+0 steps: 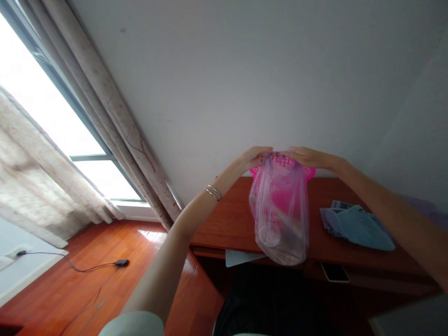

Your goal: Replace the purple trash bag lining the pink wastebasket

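Observation:
I hold up a clear plastic bag (280,214) by its top edge with both hands. My left hand (257,156) pinches the left side of the mouth and my right hand (304,156) pinches the right side. The bag hangs in front of a pink perforated basket (310,172) that stands on the red-brown wooden desk (227,219) against the white wall. Something round and clear lies in the bottom of the bag. A bracelet sits on my left wrist.
Folded blue-grey cloth (353,224) lies on the desk at the right. A phone (335,272) rests on a lower shelf, with white paper (241,256) beside it. A black chair (276,298) stands under the desk. Curtains (105,116) and a window are at the left; a cable (87,268) lies on the floor.

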`<state>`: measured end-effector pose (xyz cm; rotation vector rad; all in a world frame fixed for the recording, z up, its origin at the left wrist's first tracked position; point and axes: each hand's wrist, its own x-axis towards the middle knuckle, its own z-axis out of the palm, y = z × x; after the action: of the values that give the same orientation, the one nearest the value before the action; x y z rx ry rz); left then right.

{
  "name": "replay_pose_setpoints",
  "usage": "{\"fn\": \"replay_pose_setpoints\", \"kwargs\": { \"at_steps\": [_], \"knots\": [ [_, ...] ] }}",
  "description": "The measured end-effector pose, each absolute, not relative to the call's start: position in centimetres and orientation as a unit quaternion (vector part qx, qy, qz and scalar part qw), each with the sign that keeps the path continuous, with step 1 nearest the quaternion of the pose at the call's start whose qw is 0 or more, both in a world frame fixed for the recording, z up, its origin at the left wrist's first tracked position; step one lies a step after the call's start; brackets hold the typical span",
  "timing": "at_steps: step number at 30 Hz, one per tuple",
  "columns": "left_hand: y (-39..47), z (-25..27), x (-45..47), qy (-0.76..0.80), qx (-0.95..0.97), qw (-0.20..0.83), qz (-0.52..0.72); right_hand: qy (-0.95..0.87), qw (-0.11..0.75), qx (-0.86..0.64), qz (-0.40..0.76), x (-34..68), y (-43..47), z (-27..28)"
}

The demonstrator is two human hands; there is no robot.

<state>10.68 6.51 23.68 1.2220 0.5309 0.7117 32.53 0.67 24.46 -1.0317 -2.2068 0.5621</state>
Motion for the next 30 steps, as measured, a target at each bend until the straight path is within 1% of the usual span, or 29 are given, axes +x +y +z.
{"fn": "replay_pose_setpoints", "kwargs": {
  "at_steps": [3,6,11,15,19,22,25,30],
  "knots": [
    [7.1,23.4,10.9,0.25,0.542,0.741,0.307,-0.848,0.325,-0.396,0.136,32.3,0.6,23.7],
    [6.9,23.2,10.8,0.234,0.569,0.737,0.279,-0.872,0.316,-0.362,0.093,32.3,0.8,23.0],
    [5.7,23.2,11.0,0.241,0.6,0.712,0.274,-0.881,0.334,-0.324,0.087,32.6,1.4,22.5],
    [5.2,23.5,11.6,0.245,0.609,0.695,0.293,-0.888,0.322,-0.324,0.052,32.8,1.4,22.4],
    [5.2,23.6,11.7,0.224,0.621,0.681,0.317,-0.885,0.317,-0.336,0.049,32.8,1.3,22.7],
    [5.6,23.3,11.0,0.218,0.649,0.646,0.339,-0.872,0.326,-0.352,0.093,33.2,1.1,23.3],
    [6.0,23.0,10.1,0.219,0.66,0.621,0.36,-0.841,0.352,-0.365,0.188,34.1,0.9,24.0],
    [5.9,23.4,9.0,0.217,0.677,0.587,0.387,-0.809,0.343,-0.347,0.326,36.3,0.5,24.5]
  ]
}}
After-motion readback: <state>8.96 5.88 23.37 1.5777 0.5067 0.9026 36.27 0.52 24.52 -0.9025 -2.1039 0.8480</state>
